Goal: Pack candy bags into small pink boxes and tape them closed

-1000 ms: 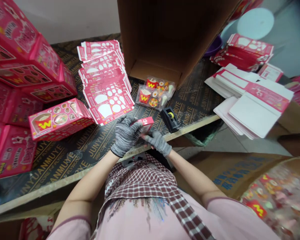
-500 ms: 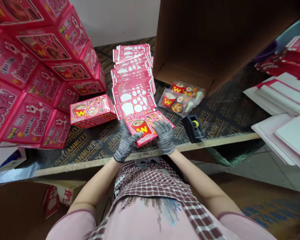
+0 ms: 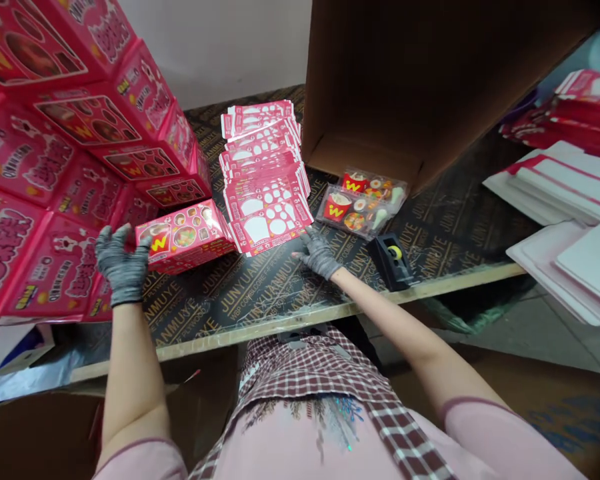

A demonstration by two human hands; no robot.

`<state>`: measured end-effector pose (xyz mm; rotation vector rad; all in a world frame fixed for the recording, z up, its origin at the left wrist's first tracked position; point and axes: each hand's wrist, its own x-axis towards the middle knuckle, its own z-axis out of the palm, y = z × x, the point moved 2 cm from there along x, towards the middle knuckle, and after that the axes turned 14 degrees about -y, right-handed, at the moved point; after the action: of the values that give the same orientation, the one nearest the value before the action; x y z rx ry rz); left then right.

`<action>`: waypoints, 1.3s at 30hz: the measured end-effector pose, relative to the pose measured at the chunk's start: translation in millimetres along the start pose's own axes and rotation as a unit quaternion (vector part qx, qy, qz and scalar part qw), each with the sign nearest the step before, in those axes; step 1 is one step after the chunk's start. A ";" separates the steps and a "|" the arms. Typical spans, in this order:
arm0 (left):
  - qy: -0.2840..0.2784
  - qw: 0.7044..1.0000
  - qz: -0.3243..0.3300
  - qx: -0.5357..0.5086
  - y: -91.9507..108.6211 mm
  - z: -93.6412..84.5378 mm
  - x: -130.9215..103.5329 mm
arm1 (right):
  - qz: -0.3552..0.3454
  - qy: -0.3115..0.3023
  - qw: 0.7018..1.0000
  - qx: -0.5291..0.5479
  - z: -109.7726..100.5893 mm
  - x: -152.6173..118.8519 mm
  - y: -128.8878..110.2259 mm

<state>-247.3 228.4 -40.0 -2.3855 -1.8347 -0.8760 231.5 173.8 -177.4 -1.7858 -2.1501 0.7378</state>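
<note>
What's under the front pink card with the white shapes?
More pink cards stick out behind the front card, overlapping on the dark table. The parts it covers can't be seen.

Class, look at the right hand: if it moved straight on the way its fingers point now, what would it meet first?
The right hand would likely meet the stack of flat pink cartons first, at its near right corner; whether they already touch is unclear.

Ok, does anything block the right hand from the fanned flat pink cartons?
Nothing visible does: the right hand is at the near right corner of the flat pink cartons. The black tape dispenser sits to the hand's right, outside that path.
</note>
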 end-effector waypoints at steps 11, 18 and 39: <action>-0.066 0.996 0.063 0.010 121.3 65.6 -37.9 | 0.228 -0.032 0.973 -0.015 -29.5 108.8 -1.9; -0.341 0.919 0.194 -0.046 227.6 141.9 -85.4 | 0.175 0.109 0.967 0.151 -46.0 71.3 6.9; -0.303 0.936 0.094 -0.151 278.1 174.6 -59.6 | -0.020 0.038 0.949 0.313 -82.9 -122.0 7.8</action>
<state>65.1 145.9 -123.5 -3.2477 -1.6567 -0.4532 305.6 74.9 -96.5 -1.3957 -1.6319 1.1570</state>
